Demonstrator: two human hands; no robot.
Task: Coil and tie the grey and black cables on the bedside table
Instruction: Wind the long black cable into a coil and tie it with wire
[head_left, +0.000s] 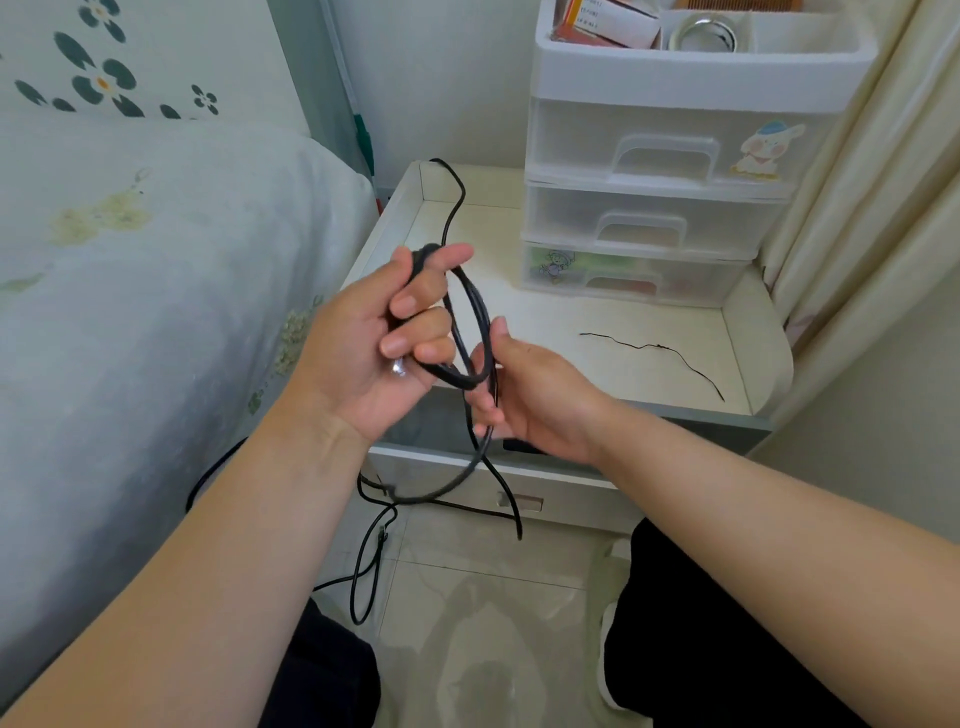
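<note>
Black rubber cable (470, 306): left hand (374, 343) grips the coiled loops; right hand (524, 400) pinches the trailing strand. Advise feeding even, same-sized loops, keeping slack untwisted.

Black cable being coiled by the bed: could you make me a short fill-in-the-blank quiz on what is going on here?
1. The left hand grips loops of the ____ cable.
2. The thin twist tie lies on the bedside ____.
3. The drawer unit on the table has ____ clear drawers.
4. The cable's loose end hangs down towards the ____.

Missing words: black; table; three; floor
</note>
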